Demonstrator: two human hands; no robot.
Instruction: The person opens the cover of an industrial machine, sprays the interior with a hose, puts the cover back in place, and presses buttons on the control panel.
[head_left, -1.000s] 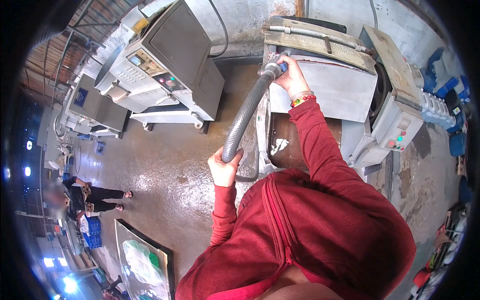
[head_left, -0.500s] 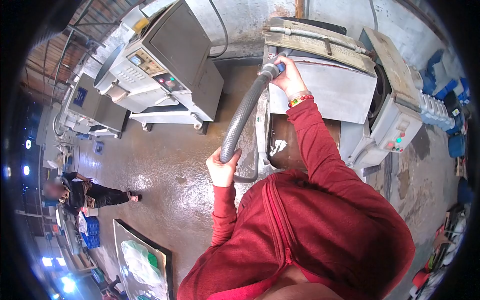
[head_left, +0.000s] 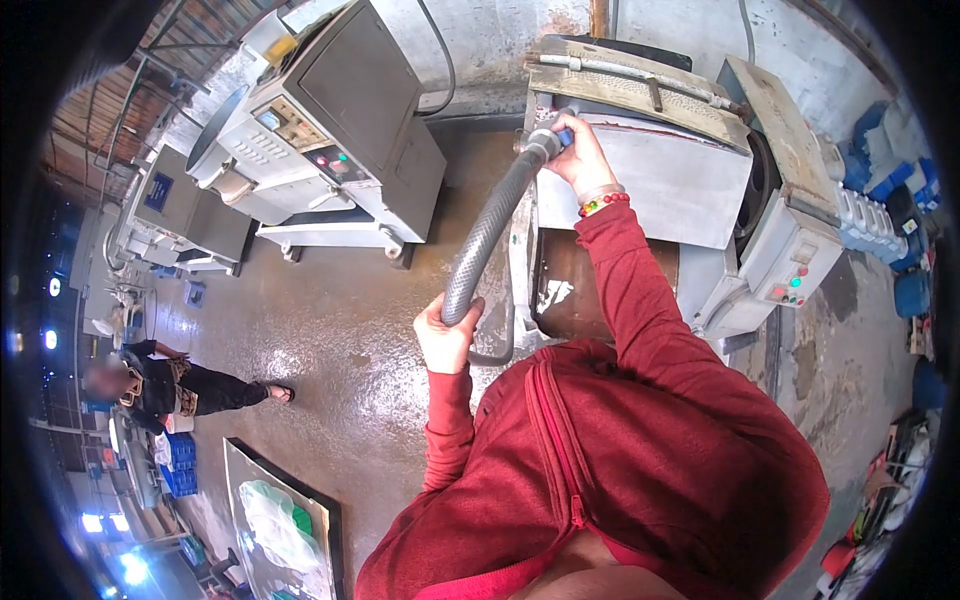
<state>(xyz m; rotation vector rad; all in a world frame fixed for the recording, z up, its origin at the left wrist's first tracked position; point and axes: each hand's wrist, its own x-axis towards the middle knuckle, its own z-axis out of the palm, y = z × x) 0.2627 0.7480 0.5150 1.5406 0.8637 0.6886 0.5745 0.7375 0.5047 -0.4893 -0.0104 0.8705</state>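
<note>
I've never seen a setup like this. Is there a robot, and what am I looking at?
No robot: these are a person's bare hands, seen by a camera worn on the head, looking forward and down. The left hand holds a grey hose; the right hand grips its upper end, by a grey fitting. A boxy machine stands on the wet-looking floor. At lower left, a plastic bag lies on a flat panel.

Deep-red zipped top (head_left: 690, 430), beaded bracelet (head_left: 605, 203), pale bangle (head_left: 600, 190).
</note>
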